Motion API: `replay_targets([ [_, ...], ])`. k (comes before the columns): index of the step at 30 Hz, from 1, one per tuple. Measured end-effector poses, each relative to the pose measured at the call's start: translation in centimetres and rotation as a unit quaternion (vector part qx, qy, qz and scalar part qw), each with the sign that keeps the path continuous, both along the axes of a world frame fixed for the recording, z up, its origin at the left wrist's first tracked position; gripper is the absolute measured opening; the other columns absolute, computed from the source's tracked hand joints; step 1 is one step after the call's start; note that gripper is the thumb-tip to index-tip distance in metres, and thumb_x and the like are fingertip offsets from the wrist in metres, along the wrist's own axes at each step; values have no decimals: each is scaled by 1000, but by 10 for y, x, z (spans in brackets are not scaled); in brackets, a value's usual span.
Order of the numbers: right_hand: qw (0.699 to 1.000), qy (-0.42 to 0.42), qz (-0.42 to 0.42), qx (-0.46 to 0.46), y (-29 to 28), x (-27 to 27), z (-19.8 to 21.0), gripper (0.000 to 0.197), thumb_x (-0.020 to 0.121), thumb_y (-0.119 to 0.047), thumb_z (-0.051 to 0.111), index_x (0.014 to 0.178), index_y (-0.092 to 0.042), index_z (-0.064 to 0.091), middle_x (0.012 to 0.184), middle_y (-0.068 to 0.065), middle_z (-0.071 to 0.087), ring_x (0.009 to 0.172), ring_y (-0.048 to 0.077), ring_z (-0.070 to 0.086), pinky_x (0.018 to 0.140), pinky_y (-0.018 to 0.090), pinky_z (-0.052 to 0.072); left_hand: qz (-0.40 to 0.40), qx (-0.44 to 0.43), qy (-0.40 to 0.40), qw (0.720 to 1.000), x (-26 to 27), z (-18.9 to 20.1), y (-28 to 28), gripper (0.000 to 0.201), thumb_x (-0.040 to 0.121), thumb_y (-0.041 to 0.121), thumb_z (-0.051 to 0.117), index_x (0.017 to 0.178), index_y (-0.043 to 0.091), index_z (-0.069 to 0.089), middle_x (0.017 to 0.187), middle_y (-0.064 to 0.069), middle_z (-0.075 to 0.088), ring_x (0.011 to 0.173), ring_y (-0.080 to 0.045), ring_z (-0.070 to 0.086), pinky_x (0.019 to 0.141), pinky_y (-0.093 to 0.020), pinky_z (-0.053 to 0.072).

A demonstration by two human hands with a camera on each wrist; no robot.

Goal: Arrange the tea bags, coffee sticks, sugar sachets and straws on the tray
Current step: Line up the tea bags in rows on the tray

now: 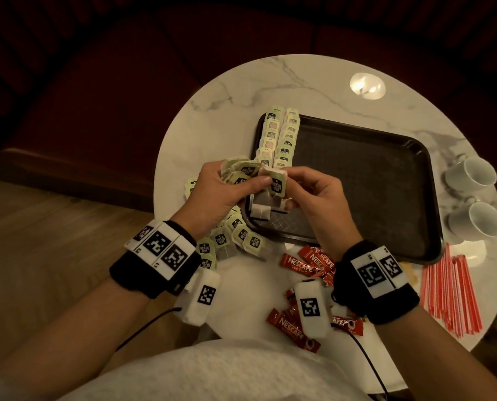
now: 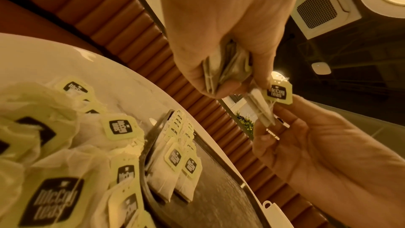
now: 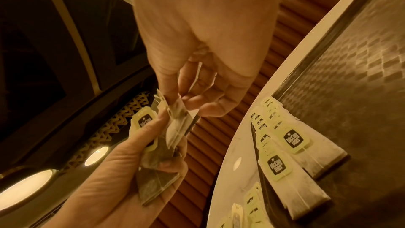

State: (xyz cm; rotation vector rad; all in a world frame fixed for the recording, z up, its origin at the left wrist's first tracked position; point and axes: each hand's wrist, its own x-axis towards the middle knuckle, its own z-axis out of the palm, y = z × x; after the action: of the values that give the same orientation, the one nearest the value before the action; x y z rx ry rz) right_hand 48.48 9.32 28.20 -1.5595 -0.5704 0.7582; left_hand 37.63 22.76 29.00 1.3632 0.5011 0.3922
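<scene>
Holding a bunch of tea bags (image 1: 243,175) in my left hand (image 1: 221,195), so they are staying together. My right hand (image 1: 313,195) fingers are pinching one tea bag (image 1: 276,183) out, ready for the tray (image 1: 357,180) rows.

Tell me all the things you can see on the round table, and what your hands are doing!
table: one, round, white marble.
tray: one, black, on the table's middle.
tea bags on tray: many, pale green tags, two overlapping rows along the tray's left edge.
loose tea bags: a heap, pale green tags, on the table left of the tray.
coffee sticks: several, red, near edge of the table.
straws: a bunch, red and white, right of the coffee sticks.
cups: two, white, right of the tray.
left hand: grips a bundle of tea bags.
right hand: pinches one tea bag from that bundle.
</scene>
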Motion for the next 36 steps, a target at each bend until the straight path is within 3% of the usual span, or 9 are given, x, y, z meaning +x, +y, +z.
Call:
replay_targets([
  [5, 1000, -10, -1, 8, 0, 0, 1, 18, 95, -12, 59, 108, -4, 69, 102, 15, 71, 75, 4, 64, 63, 15, 50, -16, 11, 6, 1000, -1, 1, 0, 22, 85, 0, 66, 107, -2, 65, 71, 12, 71, 62, 3, 64, 57, -8, 45],
  [9, 999, -37, -6, -9, 1, 0, -2, 17, 95, -14, 61, 105, -7, 71, 101, 12, 72, 79, 11, 63, 64, 16, 50, -7, 13, 9, 1000, 2, 0, -4, 28, 83, 0, 70, 110, -4, 65, 70, 14, 70, 64, 4, 64, 57, -7, 45],
  [15, 999, -23, -29, -5, 0, 0, 3, 13, 93, -14, 63, 100, -9, 72, 87, 3, 73, 66, 0, 63, 61, 17, 51, 20, -48, 22, 998, 3, -7, 0, 18, 85, 5, 69, 102, 1, 64, 71, 6, 70, 58, -2, 62, 50, -14, 44],
  [18, 999, -19, -25, -10, -2, 2, 4, 14, 95, -16, 61, 100, -10, 73, 86, 2, 73, 66, 2, 62, 64, 22, 53, 35, -94, 36, 994, 2, -9, 3, 29, 83, 14, 70, 107, 0, 62, 74, 2, 69, 54, -6, 56, 45, -18, 41],
  [23, 1000, 7, -22, -5, -4, 1, 6, 14, 94, -19, 62, 98, -12, 73, 81, -2, 71, 67, 2, 61, 66, 26, 54, 43, -167, 34, 984, 1, -11, 8, 50, 79, 21, 70, 117, -8, 56, 60, 3, 57, 41, -5, 37, 41, -18, 38],
  [28, 998, 42, 52, -15, -3, -7, 6, 27, 87, -31, 64, 107, -15, 71, 100, 1, 74, 86, 10, 67, 71, 27, 58, 45, -174, 18, 984, 2, -14, 7, 32, 79, 23, 73, 103, 4, 63, 87, -20, 56, 62, -20, 42, 44, -21, 42],
  [31, 997, 34, 67, -24, -1, -10, 5, 28, 88, -22, 67, 112, -8, 69, 105, 6, 74, 90, 16, 70, 71, 25, 58, 38, -162, 17, 986, 4, -15, 6, 20, 82, 20, 67, 98, 9, 65, 82, -6, 70, 65, -20, 50, 45, -21, 43],
  [33, 998, 13, 51, -24, -1, -10, 3, 21, 91, -14, 67, 108, -2, 70, 101, 13, 73, 87, 20, 71, 70, 27, 59, 33, -142, 20, 989, 4, -13, 4, 9, 88, 18, 63, 93, 11, 64, 71, 3, 70, 57, -11, 52, 45, -19, 42],
  [36, 999, -31, 25, -30, -2, -9, -1, 17, 92, -12, 67, 106, -5, 72, 97, 7, 74, 87, 21, 71, 70, 30, 60, 49, -106, 35, 993, 4, -14, 4, 14, 89, 24, 63, 92, 11, 63, 62, 7, 63, 52, -6, 50, 46, -18, 40],
])
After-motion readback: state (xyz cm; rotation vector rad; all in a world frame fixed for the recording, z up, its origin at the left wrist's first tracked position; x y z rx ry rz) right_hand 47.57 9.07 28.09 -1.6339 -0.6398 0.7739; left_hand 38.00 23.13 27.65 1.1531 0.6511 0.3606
